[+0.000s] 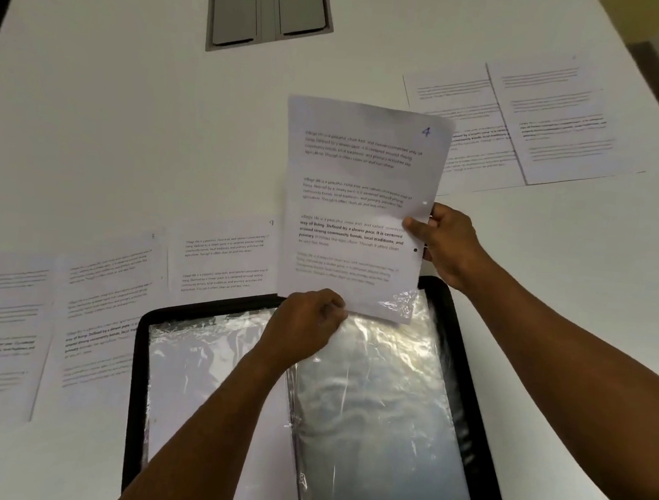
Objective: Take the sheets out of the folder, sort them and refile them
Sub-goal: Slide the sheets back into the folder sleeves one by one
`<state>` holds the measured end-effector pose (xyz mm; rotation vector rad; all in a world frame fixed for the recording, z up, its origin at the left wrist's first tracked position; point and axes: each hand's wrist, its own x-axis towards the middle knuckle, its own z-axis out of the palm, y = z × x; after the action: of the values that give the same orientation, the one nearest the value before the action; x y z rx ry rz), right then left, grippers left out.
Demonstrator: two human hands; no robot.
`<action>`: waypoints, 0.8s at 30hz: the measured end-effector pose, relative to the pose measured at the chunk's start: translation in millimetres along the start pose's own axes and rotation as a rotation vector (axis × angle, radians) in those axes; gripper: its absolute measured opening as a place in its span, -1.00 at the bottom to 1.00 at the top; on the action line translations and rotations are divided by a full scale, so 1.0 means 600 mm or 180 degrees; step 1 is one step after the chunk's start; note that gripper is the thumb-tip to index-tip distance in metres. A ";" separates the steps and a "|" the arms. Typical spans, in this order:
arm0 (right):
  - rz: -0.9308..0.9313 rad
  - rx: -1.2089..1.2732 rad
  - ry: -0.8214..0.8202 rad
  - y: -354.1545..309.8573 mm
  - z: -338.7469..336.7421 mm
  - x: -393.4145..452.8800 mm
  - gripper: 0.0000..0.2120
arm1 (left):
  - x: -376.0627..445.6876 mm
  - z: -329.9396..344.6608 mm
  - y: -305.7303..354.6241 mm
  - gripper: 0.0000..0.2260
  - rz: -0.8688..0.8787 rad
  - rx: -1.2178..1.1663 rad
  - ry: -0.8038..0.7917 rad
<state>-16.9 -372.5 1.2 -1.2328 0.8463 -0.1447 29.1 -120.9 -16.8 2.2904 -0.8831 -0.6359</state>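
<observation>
Sheet numbered 4 [357, 212], held at centre frame above the open black folder [465, 365]: the right hand [446, 244] pinches its punched right edge, the left hand [305, 327] pinches its bottom edge by a clear plastic sleeve [379, 393]. Best drawn straight out, sleeve mouth held flat, to avoid creasing. Paper is white, lightly curled, with printed paragraphs. Other sheets [116, 303] lie at left and upper right.

I judge this an office: my white desk [113, 111] has a grey cable hatch [269, 5] set into it, with printed sheets [546, 121] lying right of that hatch.
</observation>
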 end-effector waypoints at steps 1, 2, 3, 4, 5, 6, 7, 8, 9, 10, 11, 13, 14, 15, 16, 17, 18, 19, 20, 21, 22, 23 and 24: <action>0.0028 0.0012 -0.0075 -0.002 -0.006 0.002 -0.72 | 0.000 -0.003 -0.002 -0.83 -0.0017 0.0040 -0.0029; 0.0058 0.0007 -0.0127 -0.005 -0.012 0.004 -0.71 | 0.000 -0.007 -0.006 -0.82 -0.0041 0.0075 -0.0089; 0.0081 -0.0022 -0.0165 -0.008 -0.018 0.006 -0.71 | -0.001 -0.011 -0.009 -0.82 -0.0071 0.0112 -0.0168; 0.0092 -0.0071 -0.0198 -0.010 -0.023 0.008 -0.70 | -0.001 -0.015 -0.014 -0.82 -0.0103 0.0170 -0.0246; 0.0099 -0.0128 -0.0235 -0.013 -0.027 0.010 -0.69 | -0.001 -0.019 -0.019 -0.83 -0.0125 0.0242 -0.0306; 0.0101 -0.0214 -0.0285 -0.015 -0.030 0.012 -0.68 | 0.000 -0.022 -0.024 -0.85 -0.0150 0.0307 -0.0343; 0.0111 -0.0325 -0.0346 -0.016 -0.032 0.013 -0.68 | 0.000 -0.025 -0.029 -0.88 -0.0179 0.0351 -0.0352; 0.0133 -0.0449 -0.0408 -0.017 -0.033 0.016 -0.67 | 0.002 -0.027 -0.033 -0.90 -0.0217 0.0379 -0.0348; 0.0167 -0.0562 -0.0468 -0.016 -0.033 0.019 -0.65 | 0.003 -0.030 -0.036 -0.91 -0.0242 0.0388 -0.0341; 0.0202 -0.0665 -0.0516 -0.015 -0.032 0.021 -0.64 | 0.005 -0.031 -0.038 -0.92 -0.0256 0.0378 -0.0341; 0.0235 -0.0746 -0.0558 -0.013 -0.029 0.023 -0.64 | 0.007 -0.032 -0.039 -0.93 -0.0246 0.0349 -0.0337; 0.0287 -0.0856 -0.0635 -0.010 -0.021 0.026 -0.63 | 0.011 -0.031 -0.038 -0.92 -0.0235 0.0265 -0.0337; 0.0313 -0.0880 -0.0683 -0.009 -0.017 0.027 -0.63 | 0.013 -0.030 -0.038 -0.91 -0.0251 0.0225 -0.0345; 0.0342 -0.0894 -0.0732 -0.008 -0.012 0.027 -0.63 | 0.015 -0.029 -0.038 -0.91 -0.0264 0.0202 -0.0358; 0.0374 -0.0914 -0.0776 -0.006 -0.007 0.027 -0.64 | 0.016 -0.028 -0.039 -0.91 -0.0286 0.0189 -0.0380; 0.0406 -0.0936 -0.0815 -0.005 -0.002 0.027 -0.64 | 0.017 -0.027 -0.039 -0.92 -0.0305 0.0182 -0.0396; 0.0434 -0.0957 -0.0840 -0.003 0.002 0.027 -0.64 | 0.017 -0.025 -0.040 -0.92 -0.0328 0.0169 -0.0401; 0.0462 -0.0962 -0.0860 -0.001 0.005 0.028 -0.64 | 0.018 -0.024 -0.040 -0.94 -0.0347 0.0142 -0.0395; 0.0499 -0.0946 -0.0887 0.002 0.007 0.029 -0.63 | 0.019 -0.023 -0.040 -0.95 -0.0382 0.0109 -0.0388; 0.0556 -0.0928 -0.0927 0.003 0.007 0.030 -0.64 | 0.020 -0.023 -0.038 -0.96 -0.0417 0.0085 -0.0388; 0.0621 -0.0956 -0.0988 0.003 0.006 0.030 -0.65 | 0.020 -0.022 -0.037 -0.96 -0.0460 0.0070 -0.0390; 0.0674 -0.1051 -0.1067 0.001 0.002 0.031 -0.66 | 0.021 -0.022 -0.036 -0.96 -0.0488 0.0049 -0.0393; 0.0707 -0.1188 -0.1134 0.000 -0.002 0.033 -0.67 | 0.021 -0.021 -0.035 -0.96 -0.0522 0.0013 -0.0404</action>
<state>-4.0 -383.6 -8.6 -1.4451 0.7075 0.4193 54.4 -112.7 -24.8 2.3640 -0.7590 -0.8597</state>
